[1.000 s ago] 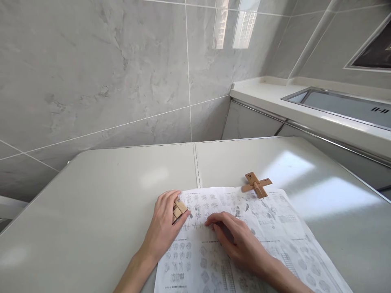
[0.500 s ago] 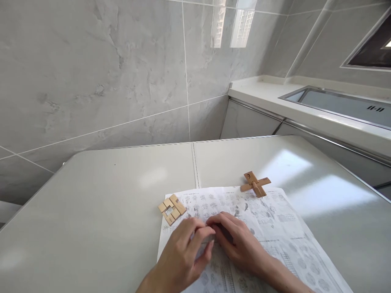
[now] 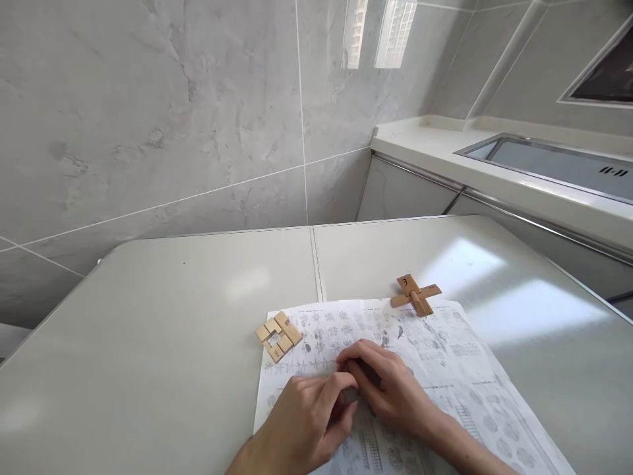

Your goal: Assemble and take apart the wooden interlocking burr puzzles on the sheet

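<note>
My left hand [image 3: 316, 412] and my right hand [image 3: 383, 382] meet over the printed sheet [image 3: 475, 369], fingertips touching or nearly so. Both have curled fingers, and whatever they pinch between them is hidden behind the fingers. Beyond my left hand, at the sheet's far left corner, lies a flat wooden puzzle [image 3: 289, 326] of light blocks around a square gap. A brown wooden cross-shaped puzzle [image 3: 415, 295] with dark marks rests at the sheet's far edge, past my right hand.
The sheet lies on a glossy white table [image 3: 148, 343] with a seam down its middle. A grey tiled wall [image 3: 198, 119] rises behind it. To the right runs a white counter [image 3: 420, 142] with a glass-covered inset [image 3: 548, 165].
My left hand has moved slightly right and down, its fingers closing further toward my right hand. Both puzzles stay where they lay; the view has shifted a little.
</note>
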### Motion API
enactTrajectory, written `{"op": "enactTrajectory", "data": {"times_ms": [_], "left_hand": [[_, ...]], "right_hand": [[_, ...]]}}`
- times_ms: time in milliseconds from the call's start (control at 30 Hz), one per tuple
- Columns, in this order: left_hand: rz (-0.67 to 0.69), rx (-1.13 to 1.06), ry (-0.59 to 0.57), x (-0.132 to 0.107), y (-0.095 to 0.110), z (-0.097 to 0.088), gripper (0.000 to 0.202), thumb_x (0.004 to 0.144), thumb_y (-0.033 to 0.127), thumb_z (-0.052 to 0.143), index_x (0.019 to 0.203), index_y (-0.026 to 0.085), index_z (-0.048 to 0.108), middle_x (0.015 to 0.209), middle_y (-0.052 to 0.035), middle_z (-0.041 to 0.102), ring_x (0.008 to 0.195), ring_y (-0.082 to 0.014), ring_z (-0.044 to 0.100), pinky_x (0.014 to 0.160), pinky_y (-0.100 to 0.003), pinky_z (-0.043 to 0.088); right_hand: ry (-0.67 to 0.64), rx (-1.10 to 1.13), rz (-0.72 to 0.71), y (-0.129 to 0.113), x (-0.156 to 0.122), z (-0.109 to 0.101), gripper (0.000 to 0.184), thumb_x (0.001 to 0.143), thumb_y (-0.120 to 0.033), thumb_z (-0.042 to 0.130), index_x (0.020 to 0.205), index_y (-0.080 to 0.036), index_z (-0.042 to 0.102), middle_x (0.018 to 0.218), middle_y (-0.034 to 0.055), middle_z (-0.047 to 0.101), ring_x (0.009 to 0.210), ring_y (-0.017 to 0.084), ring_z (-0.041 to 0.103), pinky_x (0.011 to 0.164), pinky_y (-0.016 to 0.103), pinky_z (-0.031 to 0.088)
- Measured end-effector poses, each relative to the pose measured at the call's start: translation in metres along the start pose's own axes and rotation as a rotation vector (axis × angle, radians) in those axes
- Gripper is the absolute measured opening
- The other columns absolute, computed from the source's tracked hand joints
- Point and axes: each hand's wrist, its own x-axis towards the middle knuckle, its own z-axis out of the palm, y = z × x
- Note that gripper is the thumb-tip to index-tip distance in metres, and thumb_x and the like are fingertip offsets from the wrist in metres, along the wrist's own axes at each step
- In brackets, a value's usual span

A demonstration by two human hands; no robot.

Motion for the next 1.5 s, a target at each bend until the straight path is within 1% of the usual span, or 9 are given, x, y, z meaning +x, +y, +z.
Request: {"op": "enactTrajectory", "data": {"times_ms": [200, 467, 733, 1100, 1300, 1500], "left_hand": [[-0.015, 0.001, -0.024, -0.0009, -0.0007, 0.0016, 0.020, 0.100, 0.015, 0.053, 0.116, 0.025, 0.049, 0.071, 0.0064, 0.063, 0.056, -0.0150, 0.063, 0.052, -0.026, 0.045], [-0.029, 0.000, -0.036, 0.0008, 0.0018, -0.0006, 0.022, 0.101, 0.013, 0.051, 0.120, 0.024, 0.049, 0.072, 0.0060, 0.063, 0.057, -0.0147, 0.063, 0.053, -0.026, 0.043], [-0.025, 0.009, -0.037, 0.0009, 0.0009, 0.0003, 0.021, 0.101, 0.013, 0.049, 0.120, 0.024, 0.049, 0.071, 0.0060, 0.062, 0.056, -0.0149, 0.062, 0.053, -0.026, 0.044], [-0.033, 0.011, -0.047, 0.0009, -0.0007, 0.0007, 0.026, 0.100, 0.013, 0.050, 0.123, 0.024, 0.047, 0.073, 0.0057, 0.064, 0.056, -0.0150, 0.062, 0.053, -0.026, 0.045], [-0.041, 0.016, -0.057, 0.0010, 0.0006, 0.0003, 0.024, 0.100, 0.014, 0.051, 0.122, 0.024, 0.047, 0.073, 0.0063, 0.064, 0.057, -0.0154, 0.063, 0.054, -0.027, 0.046], [-0.039, 0.013, -0.058, 0.0012, 0.0001, 0.0001, 0.024, 0.100, 0.013, 0.050, 0.122, 0.024, 0.048, 0.072, 0.0064, 0.063, 0.056, -0.0153, 0.062, 0.052, -0.026, 0.044]], "right_hand": [[0.001, 0.009, 0.015, -0.0015, -0.0002, -0.0024, 0.022, 0.103, -0.012, 0.047, 0.100, -0.024, 0.066, 0.091, 0.0026, 0.073, 0.081, 0.018, 0.068, 0.072, 0.030, 0.053], [0.006, 0.038, 0.030, -0.0001, -0.0004, -0.0029, 0.021, 0.102, -0.011, 0.048, 0.100, -0.024, 0.065, 0.090, 0.0011, 0.072, 0.080, 0.017, 0.067, 0.070, 0.029, 0.050], [0.013, 0.049, 0.036, -0.0005, -0.0011, -0.0042, 0.021, 0.102, -0.011, 0.049, 0.100, -0.024, 0.066, 0.090, 0.0011, 0.072, 0.078, 0.016, 0.067, 0.070, 0.029, 0.050], [0.025, 0.036, 0.027, -0.0025, -0.0004, -0.0048, 0.021, 0.103, -0.014, 0.049, 0.098, -0.024, 0.066, 0.089, 0.0023, 0.073, 0.078, 0.018, 0.068, 0.069, 0.030, 0.051], [0.022, 0.040, 0.026, -0.0018, -0.0003, -0.0051, 0.021, 0.102, -0.013, 0.049, 0.099, -0.024, 0.067, 0.089, 0.0020, 0.073, 0.079, 0.017, 0.068, 0.070, 0.030, 0.052], [0.016, 0.034, 0.040, -0.0021, 0.0000, -0.0058, 0.021, 0.103, -0.014, 0.049, 0.099, -0.024, 0.067, 0.091, 0.0026, 0.073, 0.079, 0.017, 0.068, 0.069, 0.029, 0.052]]}}
